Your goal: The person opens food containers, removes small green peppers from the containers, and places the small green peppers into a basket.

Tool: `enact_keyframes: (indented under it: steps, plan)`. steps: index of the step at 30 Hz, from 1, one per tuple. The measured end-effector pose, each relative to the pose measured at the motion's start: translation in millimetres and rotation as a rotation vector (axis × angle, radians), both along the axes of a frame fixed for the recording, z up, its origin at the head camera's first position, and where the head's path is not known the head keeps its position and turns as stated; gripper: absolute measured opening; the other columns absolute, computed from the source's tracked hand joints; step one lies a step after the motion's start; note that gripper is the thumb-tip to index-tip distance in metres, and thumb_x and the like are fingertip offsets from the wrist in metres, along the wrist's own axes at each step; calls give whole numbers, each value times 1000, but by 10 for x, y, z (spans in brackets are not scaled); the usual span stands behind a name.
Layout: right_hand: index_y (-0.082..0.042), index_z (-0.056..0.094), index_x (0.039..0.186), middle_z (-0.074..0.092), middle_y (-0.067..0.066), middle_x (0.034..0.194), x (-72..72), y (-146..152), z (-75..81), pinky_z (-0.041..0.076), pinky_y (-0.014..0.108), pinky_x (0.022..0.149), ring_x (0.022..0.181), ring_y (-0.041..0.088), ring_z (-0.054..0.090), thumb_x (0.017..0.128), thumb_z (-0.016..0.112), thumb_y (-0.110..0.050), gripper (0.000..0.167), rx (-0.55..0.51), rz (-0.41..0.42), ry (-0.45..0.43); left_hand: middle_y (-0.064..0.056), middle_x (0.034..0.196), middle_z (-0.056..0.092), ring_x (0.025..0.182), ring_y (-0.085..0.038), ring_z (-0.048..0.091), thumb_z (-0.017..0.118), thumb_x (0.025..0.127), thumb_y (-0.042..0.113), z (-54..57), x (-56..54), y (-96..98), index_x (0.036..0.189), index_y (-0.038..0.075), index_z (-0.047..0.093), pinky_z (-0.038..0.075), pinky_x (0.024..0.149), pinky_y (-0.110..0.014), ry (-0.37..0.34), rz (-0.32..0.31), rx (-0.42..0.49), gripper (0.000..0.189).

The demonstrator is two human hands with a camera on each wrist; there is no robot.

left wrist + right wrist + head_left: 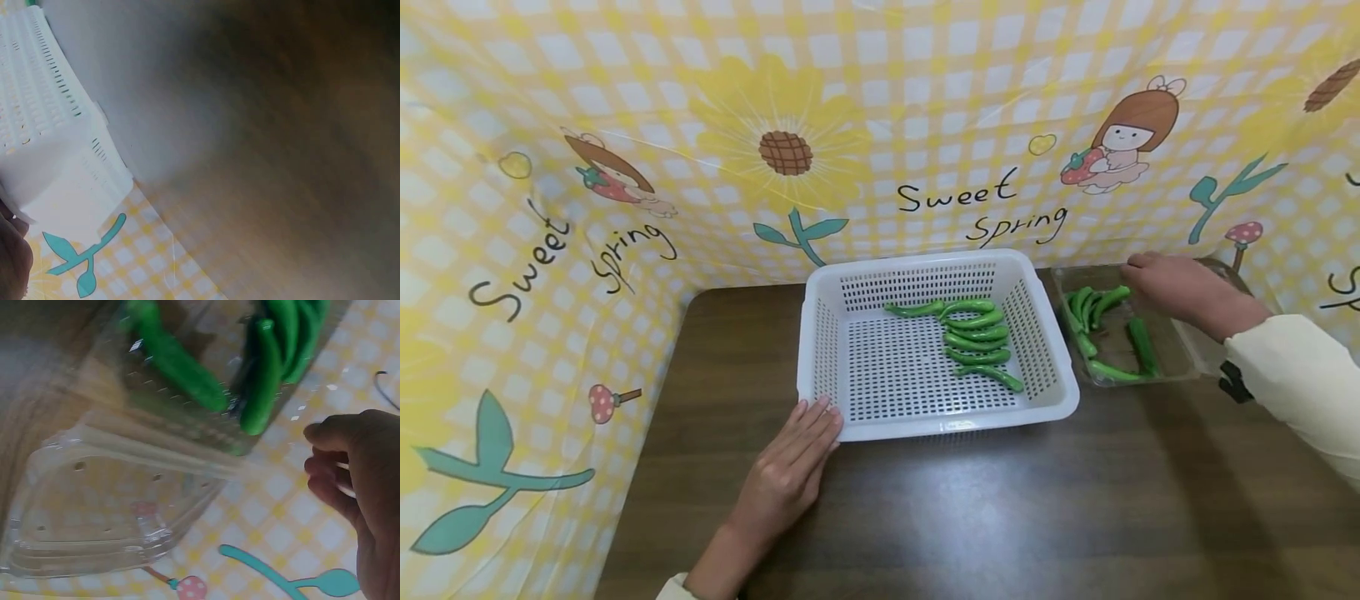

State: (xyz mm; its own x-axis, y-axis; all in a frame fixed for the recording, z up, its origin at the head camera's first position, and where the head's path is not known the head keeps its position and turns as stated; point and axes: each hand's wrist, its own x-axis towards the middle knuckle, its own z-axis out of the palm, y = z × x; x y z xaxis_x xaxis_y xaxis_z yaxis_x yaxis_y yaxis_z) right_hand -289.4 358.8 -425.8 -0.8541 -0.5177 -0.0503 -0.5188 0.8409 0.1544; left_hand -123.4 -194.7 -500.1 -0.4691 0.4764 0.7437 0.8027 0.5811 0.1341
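In the head view a white perforated plastic basket (pixel 936 427) holds several green peppers (pixel 977 334), most stacked in a column toward its right side. My left hand (pixel 786 467) rests its straight fingers on the basket's near left corner. Right of the basket stands a clear plastic box (pixel 1176 354) with more green peppers (pixel 1108 304) in it. My right hand (pixel 1187 287) is over the far part of this box. The right wrist view shows the fingers (pixel 331 434) of this hand loosely bent, nothing between them, beside the peppers (pixel 262 378).
The clear box's lid (pixel 94 512) lies folded back at its side. A brown wooden table (pixel 925 517) carries everything. A yellow checked cloth (pixel 887 108) with printed flowers hangs close behind the basket and along the left and right sides.
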Motion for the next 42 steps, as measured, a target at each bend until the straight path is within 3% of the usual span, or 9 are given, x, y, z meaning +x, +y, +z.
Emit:
enact_keyframes:
  steps: [9, 14, 21, 23, 27, 31, 42]
  plan:
    - [2, 68, 109, 66, 16, 107, -122, -58, -368, 60, 54, 85, 102, 36, 66, 86, 74, 7, 25, 43, 35, -28, -22, 122, 73, 116, -39, 71, 52, 108, 13, 18, 18, -11, 122, -5, 71, 48, 118, -46, 8, 3, -8, 30]
    - [-1, 69, 102, 68, 14, 101, -190, -98, -475, 60, 56, 79, 94, 35, 66, 87, 74, 8, 18, 26, 29, -16, -21, 124, 72, 116, -39, 71, 51, 108, 13, 25, 20, -8, 123, -5, 71, 49, 117, -46, 10, 8, -18, 30]
    - [-1, 71, 105, 70, 18, 110, -209, -80, -554, 57, 66, 86, 105, 42, 64, 85, 77, 6, 23, 13, 0, -39, -22, 123, 73, 116, -39, 70, 51, 108, 14, 31, 19, -9, 121, -5, 72, 49, 117, -47, 2, 15, -16, 31]
    - [-2, 70, 103, 69, 17, 109, -208, -71, -553, 58, 64, 84, 103, 41, 65, 85, 77, 5, 21, 6, 2, -31, -22, 123, 73, 116, -39, 71, 51, 108, 14, 33, 17, -10, 121, -5, 72, 49, 117, -47, 3, 15, -16, 31]
    - [-4, 66, 97, 66, 13, 97, -207, -81, -492, 60, 51, 72, 88, 32, 66, 89, 74, 5, 14, -26, 17, -7, -22, 122, 73, 115, -40, 71, 52, 108, 12, 37, 16, -14, 121, -5, 72, 49, 116, -47, 15, 9, -16, 30]
    - [-4, 63, 97, 60, 10, 92, -173, -96, -348, 56, 42, 61, 79, 24, 63, 87, 75, 6, 19, -54, 31, -2, -22, 122, 73, 115, -40, 71, 52, 107, 12, 35, 24, -8, 121, -5, 71, 49, 117, -47, 15, 8, -8, 30]
    - [-6, 62, 97, 63, 10, 93, -147, -256, 253, 57, 45, 65, 84, 26, 62, 89, 79, -5, 19, -113, 24, 55, -22, 123, 73, 115, -40, 71, 53, 107, 13, 24, 21, 13, 122, -5, 71, 48, 117, -47, 1, 6, 0, 30]
